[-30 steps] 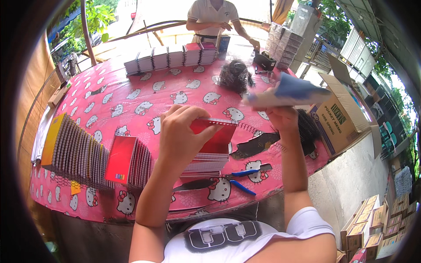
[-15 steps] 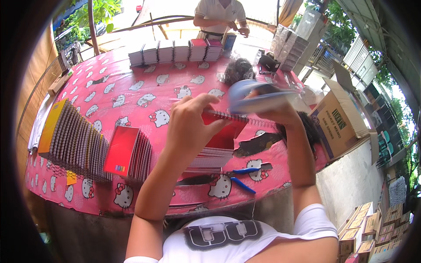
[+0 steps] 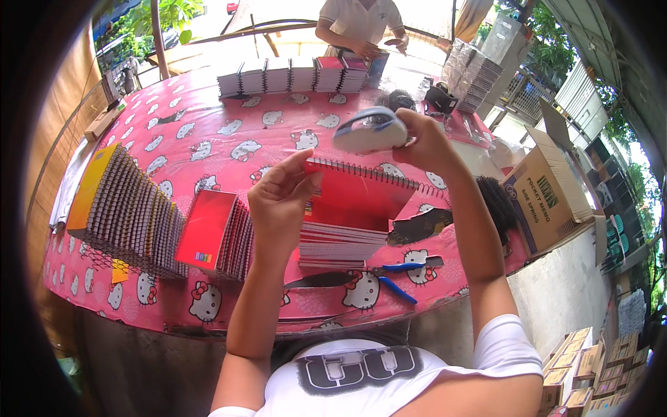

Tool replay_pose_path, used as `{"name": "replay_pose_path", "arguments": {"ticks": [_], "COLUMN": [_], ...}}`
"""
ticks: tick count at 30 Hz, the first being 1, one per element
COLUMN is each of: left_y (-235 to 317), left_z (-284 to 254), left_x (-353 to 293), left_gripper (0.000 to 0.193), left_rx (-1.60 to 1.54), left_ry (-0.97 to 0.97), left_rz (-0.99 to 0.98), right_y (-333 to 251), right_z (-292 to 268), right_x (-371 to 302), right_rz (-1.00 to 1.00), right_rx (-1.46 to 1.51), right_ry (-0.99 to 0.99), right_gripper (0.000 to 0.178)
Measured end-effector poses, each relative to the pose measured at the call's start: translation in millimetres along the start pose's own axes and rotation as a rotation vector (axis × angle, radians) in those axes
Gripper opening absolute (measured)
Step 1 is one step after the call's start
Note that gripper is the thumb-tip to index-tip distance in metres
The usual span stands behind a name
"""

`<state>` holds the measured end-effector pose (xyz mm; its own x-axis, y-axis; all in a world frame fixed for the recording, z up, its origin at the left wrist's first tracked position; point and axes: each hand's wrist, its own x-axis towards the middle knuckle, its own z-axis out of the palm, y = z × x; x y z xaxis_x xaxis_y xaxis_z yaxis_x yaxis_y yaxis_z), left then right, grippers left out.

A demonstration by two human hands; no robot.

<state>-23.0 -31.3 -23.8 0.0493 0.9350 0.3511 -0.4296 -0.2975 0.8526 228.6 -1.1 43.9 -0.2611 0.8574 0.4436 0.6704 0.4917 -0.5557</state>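
My left hand (image 3: 281,198) pinches the upper left corner of a red-covered notebook (image 3: 365,198), tilted up over a stack of page blocks (image 3: 340,244). A dark spiral coil (image 3: 354,169) runs along its top edge, with a loose end extending past the right corner. My right hand (image 3: 425,139) is closed on a rounded white-and-blue object (image 3: 372,132) with a looped strap or handle, held above the coil and apart from it; its exact kind is unclear. Blue-handled pliers (image 3: 399,267) lie on the table near the stack.
Spiral notebooks stand in a yellow-covered row (image 3: 132,208) and a red-covered row (image 3: 215,229) on the left. More notebooks (image 3: 292,75) line the far side, before a person (image 3: 361,28). Dark coils (image 3: 493,205) and an open carton (image 3: 549,187) are at right.
My right hand has moved the white-and-blue object up and left, clear of the coil. My left hand has shifted slightly left, and more of the red cover shows.
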Motion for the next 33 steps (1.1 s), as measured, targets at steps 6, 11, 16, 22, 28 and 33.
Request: {"name": "replay_pose_path", "arguments": {"ticks": [6,11,16,22,28,33], "left_y": [1,10,-2,-6,-3,-3], "left_z": [-7,1,-3,2,4,6], "left_x": [0,3,7,-2,-3,0], "left_gripper": [0.026,0.033,0.038,0.036,0.035,0.035], "left_rx": [-0.06,-0.157,-0.176,-0.092,-0.015,-0.062], "left_ry": [-0.019,-0.082,-0.134,-0.083,-0.099,-0.125], "left_rz": [-0.034,-0.075,-0.099,-0.035,0.012,-0.016], "right_y": [4,64,106,-70,-96,-103], "right_z": [7,30,36,-45,10,27], "right_x": [-9,-61,-132,-73,2,6], "right_rz": [0.09,0.351,0.511,-0.02,0.033,-0.02], "right_rx": [-0.133,-0.631,-0.545,-0.394,-0.445,-0.493], "right_ry": [-0.027,0.044,-0.245,0.311,-0.563,-0.573], "right_gripper": [0.031,0.025,0.038,0.042,0.053,0.048]}}
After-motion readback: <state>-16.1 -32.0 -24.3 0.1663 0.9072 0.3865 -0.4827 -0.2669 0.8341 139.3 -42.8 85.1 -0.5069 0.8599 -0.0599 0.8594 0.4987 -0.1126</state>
